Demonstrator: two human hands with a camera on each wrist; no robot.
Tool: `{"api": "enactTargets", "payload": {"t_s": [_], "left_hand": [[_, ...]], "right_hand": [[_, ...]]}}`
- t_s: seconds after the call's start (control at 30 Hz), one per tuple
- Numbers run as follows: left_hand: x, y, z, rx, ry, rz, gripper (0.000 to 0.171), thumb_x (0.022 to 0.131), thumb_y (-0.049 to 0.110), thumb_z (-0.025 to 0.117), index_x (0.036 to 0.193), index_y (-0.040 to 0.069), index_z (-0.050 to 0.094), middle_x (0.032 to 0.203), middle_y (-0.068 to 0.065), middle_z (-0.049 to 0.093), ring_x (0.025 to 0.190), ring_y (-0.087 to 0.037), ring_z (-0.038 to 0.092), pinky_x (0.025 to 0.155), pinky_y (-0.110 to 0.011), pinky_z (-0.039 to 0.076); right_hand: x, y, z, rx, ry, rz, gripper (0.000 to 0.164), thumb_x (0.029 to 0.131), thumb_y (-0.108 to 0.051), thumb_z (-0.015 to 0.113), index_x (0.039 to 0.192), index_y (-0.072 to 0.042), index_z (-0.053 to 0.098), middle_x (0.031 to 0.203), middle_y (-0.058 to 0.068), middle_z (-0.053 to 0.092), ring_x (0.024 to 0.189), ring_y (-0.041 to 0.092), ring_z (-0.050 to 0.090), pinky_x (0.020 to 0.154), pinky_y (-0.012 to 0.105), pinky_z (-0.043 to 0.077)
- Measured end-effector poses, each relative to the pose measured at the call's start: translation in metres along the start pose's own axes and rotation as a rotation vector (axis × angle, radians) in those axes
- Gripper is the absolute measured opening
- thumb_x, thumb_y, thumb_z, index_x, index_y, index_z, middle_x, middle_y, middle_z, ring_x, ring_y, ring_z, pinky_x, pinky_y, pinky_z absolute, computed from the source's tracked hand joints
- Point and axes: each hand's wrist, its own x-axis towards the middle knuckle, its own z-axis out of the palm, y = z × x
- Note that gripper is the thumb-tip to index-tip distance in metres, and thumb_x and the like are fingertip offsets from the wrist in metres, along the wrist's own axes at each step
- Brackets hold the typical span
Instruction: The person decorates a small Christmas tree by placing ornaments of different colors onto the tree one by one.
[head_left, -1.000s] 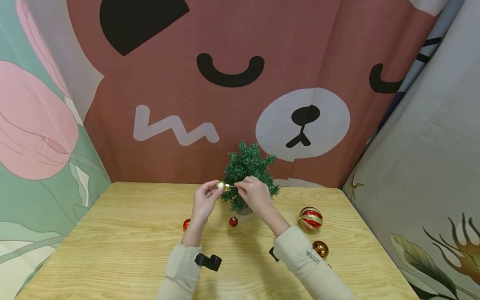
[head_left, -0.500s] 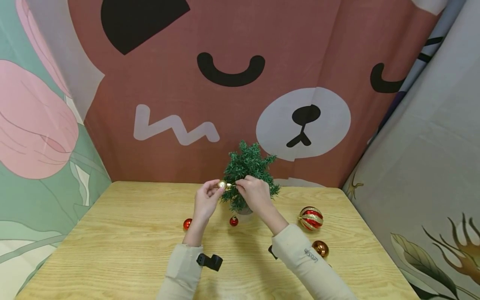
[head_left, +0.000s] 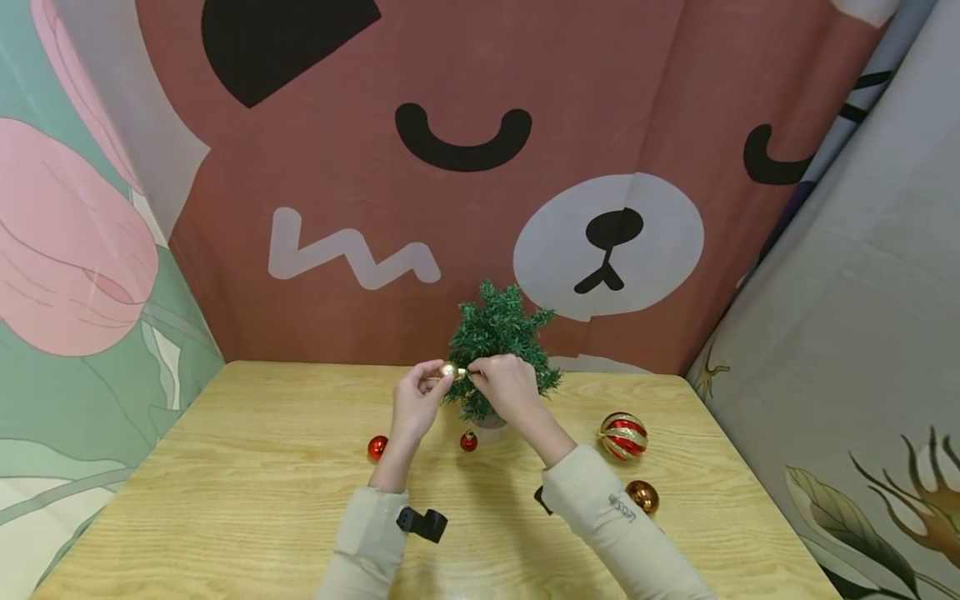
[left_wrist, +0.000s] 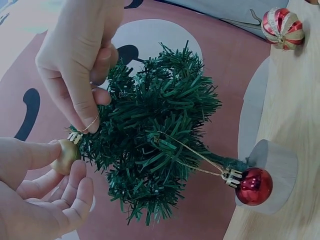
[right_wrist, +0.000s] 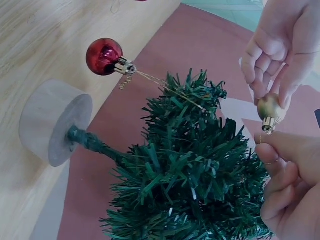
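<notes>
Between thumb and fingers, my left hand [head_left: 416, 406] pinches a small gold bauble [left_wrist: 65, 157] by its ball. My right hand [head_left: 512, 392] pinches the bauble's thin gold string [left_wrist: 92, 123] just beside the cap. Both hands are at the front of a small green artificial Christmas tree [head_left: 497, 321], close to its branches. From a lower branch a red bauble [right_wrist: 104, 56] hangs on a gold string, near the tree's round pale base [left_wrist: 282, 175]. Whether the gold bauble's string touches a branch, I cannot tell.
On the wooden table [head_left: 247, 500] another red bauble [head_left: 377, 447] lies left of the tree, partly behind my left wrist. To the right are a large red-and-gold striped bauble [head_left: 622, 436] and a copper-brown bauble [head_left: 642, 497]. A printed cloth [head_left: 337, 325] hangs behind the table.
My left hand and the gold bauble have shifted slightly right, nearer my right hand. Both grips stay the same, and the other baubles have not moved on the table.
</notes>
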Motion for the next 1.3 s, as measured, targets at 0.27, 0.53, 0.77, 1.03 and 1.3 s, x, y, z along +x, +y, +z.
{"api": "enactTargets", "payload": {"t_s": [0.27,0.53,0.77,1.03,1.3], "left_hand": [[0.0,0.0,0.001,0.009,0.003,0.001,0.028,0.084,0.003,0.061,0.109,-0.007,0.057,0.094,-0.016,0.059,0.074,-0.016,0.056,0.057,-0.018,0.044],[0.002,-0.002,0.003,0.015,0.006,0.003,0.028,0.084,0.004,0.061,0.11,-0.008,0.056,0.095,-0.017,0.059,0.075,-0.018,0.056,0.058,-0.018,0.045],[0.003,-0.005,0.004,0.048,0.019,-0.002,0.027,0.083,0.003,0.061,0.108,-0.007,0.057,0.094,-0.016,0.06,0.076,-0.021,0.058,0.059,-0.02,0.047],[0.002,-0.01,0.003,0.084,0.026,0.008,0.027,0.083,0.003,0.062,0.107,-0.008,0.058,0.093,-0.018,0.061,0.079,-0.027,0.061,0.063,-0.027,0.05],[0.001,-0.014,0.002,0.101,0.02,0.022,0.027,0.081,0.004,0.064,0.104,-0.009,0.059,0.09,-0.018,0.062,0.076,-0.029,0.06,0.061,-0.029,0.05]], "right_hand": [[0.0,0.001,0.002,0.016,0.023,0.0,0.018,0.07,-0.019,0.076,0.087,-0.012,0.073,0.072,0.0,0.058,0.046,0.009,0.048,0.036,0.017,0.03],[0.0,0.003,0.004,0.001,-0.003,0.016,0.027,0.07,-0.021,0.076,0.094,-0.01,0.071,0.073,0.002,0.052,0.043,0.008,0.042,0.036,0.017,0.03],[0.002,0.003,0.003,-0.069,-0.093,0.044,0.028,0.072,-0.025,0.074,0.096,-0.012,0.07,0.082,0.003,0.057,0.044,0.01,0.046,0.036,0.018,0.033],[0.007,0.002,0.004,-0.123,-0.201,0.101,0.026,0.074,-0.029,0.072,0.097,-0.016,0.069,0.086,0.002,0.061,0.048,0.009,0.048,0.037,0.02,0.035],[0.01,0.002,0.007,-0.187,-0.254,0.106,0.024,0.074,-0.029,0.073,0.092,-0.015,0.067,0.08,0.002,0.061,0.045,0.01,0.047,0.038,0.022,0.036]]}}
